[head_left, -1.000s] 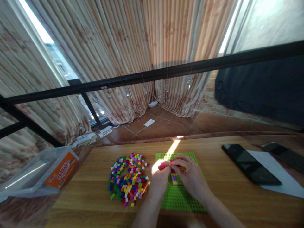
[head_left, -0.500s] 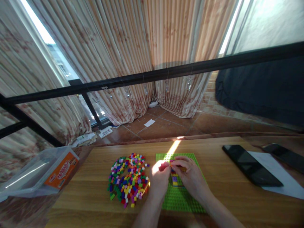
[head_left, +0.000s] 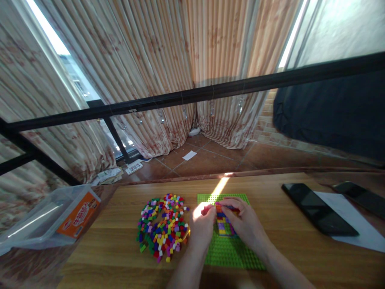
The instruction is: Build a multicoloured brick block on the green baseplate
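Note:
A block of small coloured toy bricks (head_left: pixel 221 226) stands on the green studded baseplate (head_left: pixel 231 255). My left hand (head_left: pixel 202 224) is at the block's left side, with thumb and fingers pressed together in sunlight; whatever they hold is too small or hidden to name. From the right, my right hand (head_left: pixel 248 222) reaches over the block. Its bent thumb and forefinger come close together at the upper bricks, and I cannot make out what lies between their tips. Part of the block is covered by this hand.
Loose coloured bricks (head_left: pixel 165 226) lie in a wide pile left of the baseplate on the wooden table (head_left: pixel 105 245). A clear plastic box (head_left: pixel 45 216) with an orange label is at far left. To the right are a black phone (head_left: pixel 319 208), white paper (head_left: pixel 357 228) and another dark device (head_left: pixel 361 196).
My right thumb and forefinger have shifted slightly right, away from the left fingertips, uncovering more of the upper-left bricks. My left hand has stayed nearly still.

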The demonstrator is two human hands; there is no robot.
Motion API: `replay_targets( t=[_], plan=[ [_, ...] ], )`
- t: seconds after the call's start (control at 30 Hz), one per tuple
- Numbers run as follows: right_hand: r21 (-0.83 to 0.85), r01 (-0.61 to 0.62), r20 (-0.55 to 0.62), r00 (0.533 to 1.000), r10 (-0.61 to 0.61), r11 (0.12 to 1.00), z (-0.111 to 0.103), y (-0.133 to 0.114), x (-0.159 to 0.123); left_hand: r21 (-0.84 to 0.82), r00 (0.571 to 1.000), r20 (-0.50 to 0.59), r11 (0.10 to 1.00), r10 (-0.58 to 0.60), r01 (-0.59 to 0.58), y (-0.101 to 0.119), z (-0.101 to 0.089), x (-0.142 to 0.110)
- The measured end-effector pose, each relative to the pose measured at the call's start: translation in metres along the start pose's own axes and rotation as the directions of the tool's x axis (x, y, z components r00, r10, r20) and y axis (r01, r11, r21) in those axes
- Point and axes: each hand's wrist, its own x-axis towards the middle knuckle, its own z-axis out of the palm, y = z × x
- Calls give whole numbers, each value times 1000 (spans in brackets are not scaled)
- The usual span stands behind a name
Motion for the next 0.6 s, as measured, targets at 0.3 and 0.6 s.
replay_targets(
  t=[0.3,0.6],
  plan=[
    [64,-48,-63,997,52,997,-1,1,2,-43,999,12,998,-39,40,7,4,1],
    [10,-21,-40,999,22,1000,-1,5,0,-69,998,-9,996,-61,60,1,6,4]
  ],
)
